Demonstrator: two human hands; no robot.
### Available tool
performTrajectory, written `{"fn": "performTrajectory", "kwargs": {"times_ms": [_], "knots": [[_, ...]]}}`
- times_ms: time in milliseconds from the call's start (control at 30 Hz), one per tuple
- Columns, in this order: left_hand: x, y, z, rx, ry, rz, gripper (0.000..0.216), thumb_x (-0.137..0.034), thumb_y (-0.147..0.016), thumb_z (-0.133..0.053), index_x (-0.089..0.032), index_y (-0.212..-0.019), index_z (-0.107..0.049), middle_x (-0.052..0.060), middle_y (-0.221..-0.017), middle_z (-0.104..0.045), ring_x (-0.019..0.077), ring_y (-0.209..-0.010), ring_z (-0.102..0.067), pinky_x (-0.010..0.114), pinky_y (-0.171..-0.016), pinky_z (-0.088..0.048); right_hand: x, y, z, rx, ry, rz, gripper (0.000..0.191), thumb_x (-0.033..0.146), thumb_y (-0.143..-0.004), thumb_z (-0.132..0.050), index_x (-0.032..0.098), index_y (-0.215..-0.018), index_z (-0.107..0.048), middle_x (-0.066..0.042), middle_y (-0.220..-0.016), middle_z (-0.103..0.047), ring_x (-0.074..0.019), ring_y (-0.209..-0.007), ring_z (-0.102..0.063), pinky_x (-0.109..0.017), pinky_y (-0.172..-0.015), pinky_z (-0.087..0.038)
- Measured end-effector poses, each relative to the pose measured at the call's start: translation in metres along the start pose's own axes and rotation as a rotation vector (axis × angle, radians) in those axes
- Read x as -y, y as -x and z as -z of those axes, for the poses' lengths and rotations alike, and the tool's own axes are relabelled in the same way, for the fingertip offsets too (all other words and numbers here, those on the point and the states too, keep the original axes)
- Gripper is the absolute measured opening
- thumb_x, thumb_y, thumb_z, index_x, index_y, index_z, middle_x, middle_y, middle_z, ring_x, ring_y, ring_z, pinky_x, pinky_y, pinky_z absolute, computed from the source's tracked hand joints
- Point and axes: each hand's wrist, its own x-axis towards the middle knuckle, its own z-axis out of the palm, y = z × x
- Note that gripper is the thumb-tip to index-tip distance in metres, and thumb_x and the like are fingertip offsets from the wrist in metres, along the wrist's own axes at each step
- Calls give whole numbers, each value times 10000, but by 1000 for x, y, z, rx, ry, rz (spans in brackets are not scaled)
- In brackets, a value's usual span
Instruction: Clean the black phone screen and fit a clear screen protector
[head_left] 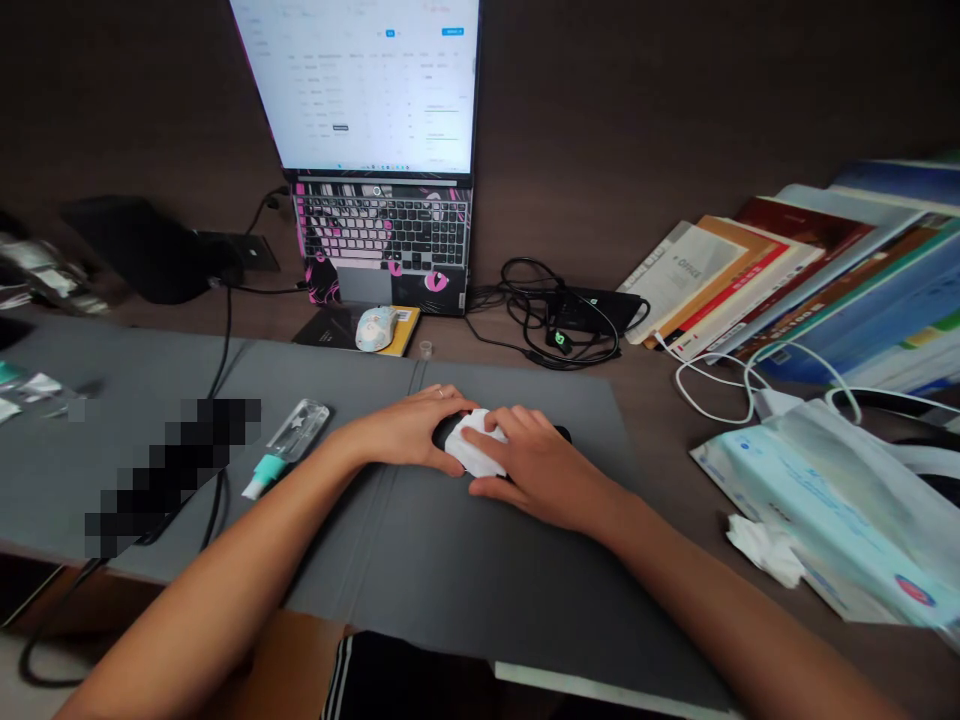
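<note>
Left fingers (pixel 451 404) grip an oblong black object (pixel 442 432); right fingers (pixel 487 446) press white tissue (pixel 472 458) against it, apparently wiping. The next stroke needs bracing.

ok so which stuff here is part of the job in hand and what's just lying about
In the job:
crumpled white tissue, under the right hand
black object, mostly covered, held by the left hand
probably the clear plastic bottle with teal cap

Lying about:
patterned black-and-pink laptop
pale blue patterned computer mouse
leaning multicoloured books
</note>
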Motion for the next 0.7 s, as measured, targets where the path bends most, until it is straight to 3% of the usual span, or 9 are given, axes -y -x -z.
{"fn": "performTrajectory", "kwargs": {"times_ms": [100, 200, 400, 600, 700], "knots": [[-1, 0, -1, -7, -10, 29, 789, -426, -729, -830, -223, -1423, -515, 92, -1243, -587, 312, -1195, -533, 424, -1018, -447, 2, -1, 0, 12, 23, -58, 498, 545, -1020, -473, 179, -1335, -598, -153, -1164, -600, -278, -969, -518, -412, -836, -404], [0, 0, -1, -12, -9, 32, 815, -447, -722, -825, -238, -1442, -505, 90, -1262, -595, 322, -1202, -536, 438, -1025, -441, 1, 0, 0, 32, 21, -44, 578, 606, -990, -496, 169, -1360, -577, -158, -1178, -593, -282, -981, -516, -407, -843, -397], [1, 1, -1, 4, -2, 17, 739, -448, -752, -811, -259, -1411, -534, 71, -1283, -585, 304, -1222, -528, 431, -1061, -417, -12, 2, 5, 14, 44, -61, 425, 507, -1036, -471, 217, -1309, -621, -124, -1122, -599, -260, -974, -515, -381, -840, -364], [-5, 1, 1, 9, 4, -7, 632, -391, -752, -820, -234, -1323, -599, 65, -1241, -600, 291, -1195, -541, 415, -1055, -427, -5, 3, 4, 27, -17, 29, 566, 599, -994, -499, 188, -1377, -575, -149, -1191, -586, -275, -1015, -507, -403, -870, -378], [-3, 2, 0, -3, -7, -13, 625, -406, -763, -804, -242, -1327, -591, 68, -1254, -592, 292, -1195, -539, 423, -1051, -429, -9, 6, 6, 38, -61, 31, 522, 580, -1019, -462, 224, -1381, -585, -130, -1194, -594, -267, -1025, -518, -405, -875, -372]]}}
